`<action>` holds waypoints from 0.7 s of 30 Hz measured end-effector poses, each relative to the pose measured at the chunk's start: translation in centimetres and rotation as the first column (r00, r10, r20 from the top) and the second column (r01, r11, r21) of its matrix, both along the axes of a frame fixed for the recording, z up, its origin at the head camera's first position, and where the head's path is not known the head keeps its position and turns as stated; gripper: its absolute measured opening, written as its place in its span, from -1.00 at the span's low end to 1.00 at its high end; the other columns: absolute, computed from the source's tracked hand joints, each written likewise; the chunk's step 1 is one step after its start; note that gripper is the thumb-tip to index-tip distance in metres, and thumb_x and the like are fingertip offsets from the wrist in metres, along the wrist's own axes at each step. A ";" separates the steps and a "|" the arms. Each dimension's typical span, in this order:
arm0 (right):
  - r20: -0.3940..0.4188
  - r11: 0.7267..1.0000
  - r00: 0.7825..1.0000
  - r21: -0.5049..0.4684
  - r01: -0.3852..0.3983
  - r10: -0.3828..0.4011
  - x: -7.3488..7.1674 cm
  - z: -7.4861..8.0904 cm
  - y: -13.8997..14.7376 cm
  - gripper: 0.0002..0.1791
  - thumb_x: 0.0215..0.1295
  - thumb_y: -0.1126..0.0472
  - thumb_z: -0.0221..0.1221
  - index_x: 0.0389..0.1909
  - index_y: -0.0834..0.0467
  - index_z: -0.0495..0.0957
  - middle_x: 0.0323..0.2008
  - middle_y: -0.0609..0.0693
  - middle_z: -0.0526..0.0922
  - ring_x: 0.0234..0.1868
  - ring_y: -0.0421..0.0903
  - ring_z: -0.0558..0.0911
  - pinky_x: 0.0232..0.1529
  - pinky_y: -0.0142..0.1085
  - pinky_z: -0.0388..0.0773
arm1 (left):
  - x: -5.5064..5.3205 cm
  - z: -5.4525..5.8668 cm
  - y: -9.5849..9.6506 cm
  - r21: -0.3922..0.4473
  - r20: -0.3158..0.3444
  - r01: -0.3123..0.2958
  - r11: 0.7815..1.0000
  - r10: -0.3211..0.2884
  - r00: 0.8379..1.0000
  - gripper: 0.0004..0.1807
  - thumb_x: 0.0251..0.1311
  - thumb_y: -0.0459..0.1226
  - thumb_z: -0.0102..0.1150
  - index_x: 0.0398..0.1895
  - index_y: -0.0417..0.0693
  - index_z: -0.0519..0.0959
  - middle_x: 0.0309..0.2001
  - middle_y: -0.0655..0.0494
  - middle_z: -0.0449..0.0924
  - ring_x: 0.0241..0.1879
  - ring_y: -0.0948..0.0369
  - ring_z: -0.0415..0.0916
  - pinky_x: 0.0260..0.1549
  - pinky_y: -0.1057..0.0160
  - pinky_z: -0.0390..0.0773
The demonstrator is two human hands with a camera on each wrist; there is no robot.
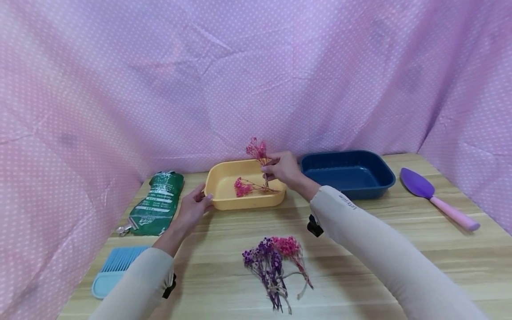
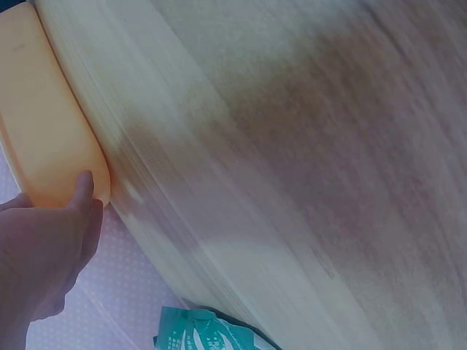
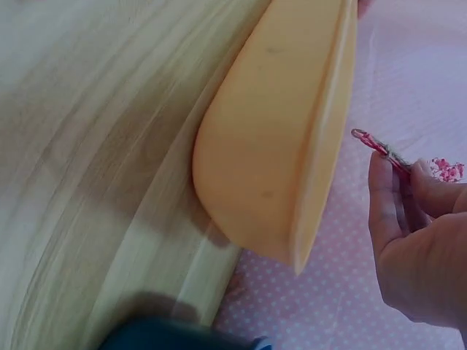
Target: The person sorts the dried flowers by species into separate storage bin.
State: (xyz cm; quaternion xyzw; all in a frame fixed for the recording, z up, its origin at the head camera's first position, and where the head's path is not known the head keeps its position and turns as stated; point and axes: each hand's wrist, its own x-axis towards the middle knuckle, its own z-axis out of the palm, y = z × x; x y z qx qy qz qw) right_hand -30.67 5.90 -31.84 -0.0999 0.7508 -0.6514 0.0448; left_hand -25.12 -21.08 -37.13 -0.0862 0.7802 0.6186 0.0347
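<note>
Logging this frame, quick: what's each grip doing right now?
Left grip: open, touching the yellow tray.
Right grip: closed, holding a pink flower bunch.

The yellow tub (image 1: 248, 203) looks smooth, matt plastic, the blue tub (image 1: 344, 177) glossier plastic. The table (image 1: 212, 262) shows wood grain, the curtain (image 1: 248, 89) is creased cloth, the clip (image 1: 127, 226) shiny metal.

Your parts count: ten items, six kinds.
Basins, two: one yellow basin (image 1: 244, 205) at your left hand (image 1: 194, 207), one dark-blue basin (image 1: 366, 194) right of your right hand (image 1: 282, 168). Flower bunches, four: one pink bunch (image 1: 256, 150) in your right hand, a second pink bunch (image 1: 242, 188) below, a third pink bunch (image 1: 289, 247) and one purple bunch (image 1: 266, 257) nearer you. Left of your left hand: one green bag (image 1: 158, 205), one clip (image 1: 127, 226), one light-blue brush (image 1: 108, 278). Far right: one purple spatula (image 1: 418, 182).
</note>
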 end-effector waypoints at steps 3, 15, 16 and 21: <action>-0.006 0.999 1.000 0.034 0.012 -0.012 -0.6 -0.5 0.0 -0.42 0.21 0.51 0.20 0.28 0.32 0.35 -0.14 0.41 0.63 -0.27 0.26 0.69 -0.20 -0.05 0.69 | -0.1 0.0 0.0 0.009 -0.011 0.003 1.000 -0.003 1.000 -0.31 0.43 -0.33 -0.06 0.53 0.02 -0.06 0.41 -0.24 0.14 0.25 -0.06 0.36 0.17 0.09 0.46; -0.060 0.940 0.997 0.341 -0.025 0.048 -1.8 -2.3 0.6 -0.47 0.16 0.48 0.26 0.20 0.30 0.46 -0.25 0.28 0.70 -0.39 0.10 0.71 -0.35 -0.18 0.72 | 0.0 0.0 0.0 0.016 -0.028 0.008 1.000 -0.008 1.000 -0.31 0.43 -0.36 -0.07 0.53 -0.06 -0.08 0.39 -0.29 0.14 0.25 -0.09 0.34 0.17 0.07 0.45; -0.065 0.924 0.996 0.382 -0.029 0.058 -1.9 -2.5 0.6 -0.47 0.16 0.46 0.27 0.20 0.29 0.47 -0.25 0.25 0.71 -0.39 0.06 0.72 -0.35 -0.19 0.71 | 0.0 0.0 0.0 0.014 -0.027 0.010 1.000 -0.010 1.000 -0.31 0.43 -0.36 -0.07 0.53 -0.06 -0.08 0.39 -0.30 0.13 0.26 -0.09 0.34 0.17 0.07 0.45; -0.076 0.853 0.990 0.519 -0.059 0.115 -2.0 -2.7 0.4 -0.43 0.19 0.43 0.26 0.26 0.23 0.43 -0.30 0.19 0.72 -0.41 -0.05 0.70 -0.42 -0.34 0.67 | 0.0 0.1 0.0 0.007 -0.014 0.013 1.000 -0.013 1.000 -0.31 0.43 -0.35 -0.08 0.53 -0.05 -0.09 0.40 -0.28 0.13 0.26 -0.08 0.34 0.17 0.08 0.45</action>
